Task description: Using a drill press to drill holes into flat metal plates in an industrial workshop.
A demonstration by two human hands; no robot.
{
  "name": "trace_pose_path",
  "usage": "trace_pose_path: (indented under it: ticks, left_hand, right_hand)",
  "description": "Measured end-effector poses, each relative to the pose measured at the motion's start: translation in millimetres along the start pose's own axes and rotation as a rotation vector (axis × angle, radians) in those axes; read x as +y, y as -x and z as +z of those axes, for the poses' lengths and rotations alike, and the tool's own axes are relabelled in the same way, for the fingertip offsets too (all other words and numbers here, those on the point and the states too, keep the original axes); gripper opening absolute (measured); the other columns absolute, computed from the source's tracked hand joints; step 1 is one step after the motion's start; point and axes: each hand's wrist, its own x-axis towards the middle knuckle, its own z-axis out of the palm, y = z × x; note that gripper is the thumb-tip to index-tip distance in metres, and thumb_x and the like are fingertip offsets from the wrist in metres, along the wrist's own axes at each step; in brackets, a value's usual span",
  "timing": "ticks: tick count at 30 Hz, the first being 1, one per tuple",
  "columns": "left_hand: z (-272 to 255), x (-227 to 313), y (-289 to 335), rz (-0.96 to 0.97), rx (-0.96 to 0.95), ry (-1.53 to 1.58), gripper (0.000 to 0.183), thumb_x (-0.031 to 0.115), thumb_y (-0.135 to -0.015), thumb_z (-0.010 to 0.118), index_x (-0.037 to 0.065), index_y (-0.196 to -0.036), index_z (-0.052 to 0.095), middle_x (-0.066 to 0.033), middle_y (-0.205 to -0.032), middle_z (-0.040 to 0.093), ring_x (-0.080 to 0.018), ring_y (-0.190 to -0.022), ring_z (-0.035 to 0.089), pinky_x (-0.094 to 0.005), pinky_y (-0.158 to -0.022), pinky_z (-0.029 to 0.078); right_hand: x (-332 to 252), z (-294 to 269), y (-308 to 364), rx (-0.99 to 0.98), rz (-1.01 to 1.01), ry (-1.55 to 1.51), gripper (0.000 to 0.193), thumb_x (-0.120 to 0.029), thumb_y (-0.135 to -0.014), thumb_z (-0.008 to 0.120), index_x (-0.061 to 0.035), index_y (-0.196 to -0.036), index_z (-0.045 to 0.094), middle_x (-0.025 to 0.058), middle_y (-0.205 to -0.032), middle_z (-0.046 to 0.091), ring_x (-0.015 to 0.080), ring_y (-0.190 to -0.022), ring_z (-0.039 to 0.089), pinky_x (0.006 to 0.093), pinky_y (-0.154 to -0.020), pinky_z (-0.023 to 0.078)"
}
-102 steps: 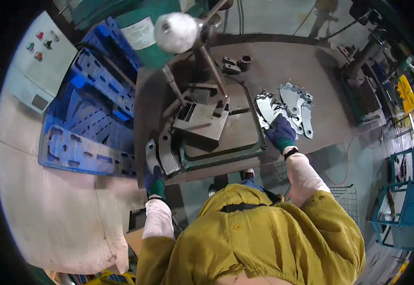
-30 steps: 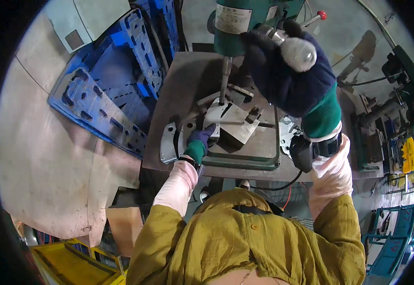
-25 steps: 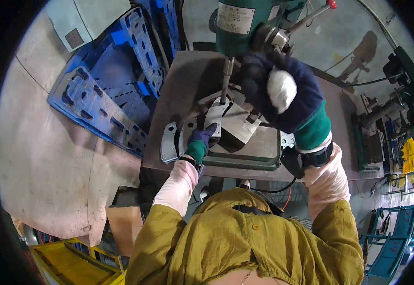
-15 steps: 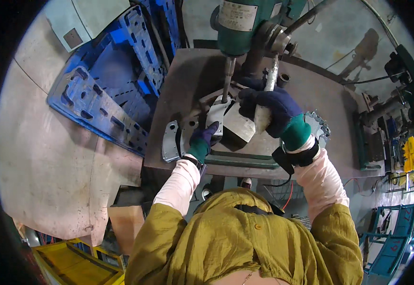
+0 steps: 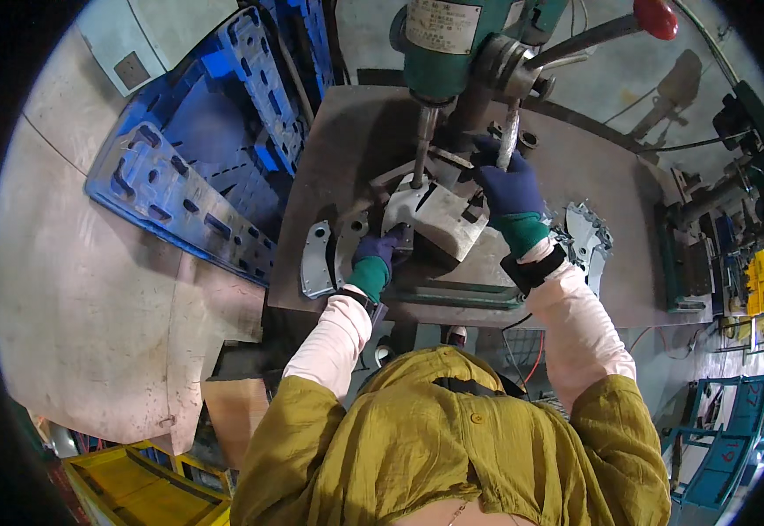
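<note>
A metal bracket [image 5: 403, 207] lies under the drill bit [image 5: 418, 167] of a green drill press [image 5: 439, 66], beside a pale steel fixture block [image 5: 454, 226]. My left hand [image 5: 378, 249], in a dark purple glove with a green cuff, is closed on the bracket's near end. My right hand [image 5: 512, 186], gloved alike, grips the lower end of a silver feed lever [image 5: 509, 138] to the right of the spindle; its fingers are partly hidden. Two curved metal plates, an outer one [image 5: 315, 261] and an inner one [image 5: 348, 247], lie left of my left hand.
A pile of metal plates [image 5: 586, 235] lies right of my right forearm on the brown worktable [image 5: 636, 254]. Another lever with a red knob [image 5: 655, 17] sticks out at the upper right. Blue plastic pallets [image 5: 180, 188] stand on the left, a yellow frame [image 5: 141, 486] at lower left.
My right hand and the gripped lever have swung away from me, uncovering more of the fixture block. The red-knobbed lever end has come into view. My left hand stays nearly in place.
</note>
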Motion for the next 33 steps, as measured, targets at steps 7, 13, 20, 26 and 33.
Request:
trace_pose_path:
  ticks: [7, 13, 20, 26, 33]
  left_hand:
    - [-6, -23, -18, 0.037, 0.048, -0.253, 0.069, 0.06, -0.078, 0.07, -0.001, -0.111, 0.068, -0.0188, -0.098, 0.071, -0.0292, -0.083, 0.07, -0.0384, -0.074, 0.053]
    - [-6, -36, -31, -0.013, 0.072, -0.237, 0.072, 0.063, -0.076, 0.071, -0.003, -0.107, 0.069, -0.019, -0.094, 0.072, -0.0254, -0.077, 0.07, -0.0378, -0.07, 0.052]
    - [0, -17, -11, -0.082, -0.046, 0.282, 0.056, 0.042, -0.078, 0.079, 0.002, -0.115, 0.066, -0.0094, -0.098, 0.069, -0.021, -0.078, 0.068, -0.0326, -0.065, 0.058]
    - [3, -9, -5, -0.062, -0.042, 0.228, 0.064, 0.041, -0.078, 0.079, 0.001, -0.124, 0.061, -0.0106, -0.106, 0.067, -0.0184, -0.079, 0.067, -0.0332, -0.065, 0.058]
    - [-10, -41, -27, -0.089, -0.08, 0.115, 0.071, 0.039, -0.082, 0.076, 0.009, -0.141, 0.048, -0.012, -0.113, 0.066, -0.0206, -0.089, 0.068, -0.0321, -0.066, 0.058]
  right_hand:
    - [-1, 8, -7, 0.2, -0.083, 0.333, 0.036, -0.011, -0.075, 0.064, -0.0081, -0.11, 0.069, 0.0129, -0.085, 0.071, 0.0237, -0.079, 0.07, 0.0362, -0.072, 0.054]
    - [10, 4, -19, 0.261, -0.22, 0.36, 0.037, -0.011, -0.076, 0.066, -0.0108, -0.113, 0.067, 0.015, -0.093, 0.071, 0.0286, -0.085, 0.07, 0.0392, -0.075, 0.054]
    - [24, 1, -24, 0.3, -0.332, 0.449, 0.039, -0.009, -0.076, 0.067, -0.0132, -0.115, 0.068, 0.0146, -0.096, 0.068, 0.0323, -0.091, 0.068, 0.0406, -0.078, 0.053]
    - [34, -3, -30, 0.344, -0.445, 0.49, 0.038, -0.01, -0.076, 0.068, -0.0144, -0.114, 0.068, 0.0155, -0.095, 0.068, 0.0365, -0.088, 0.066, 0.0429, -0.075, 0.053]
    - [28, -1, -32, 0.364, -0.509, 0.627, 0.037, -0.014, -0.078, 0.071, -0.016, -0.115, 0.066, 0.0152, -0.096, 0.067, 0.0377, -0.086, 0.066, 0.0448, -0.072, 0.053]
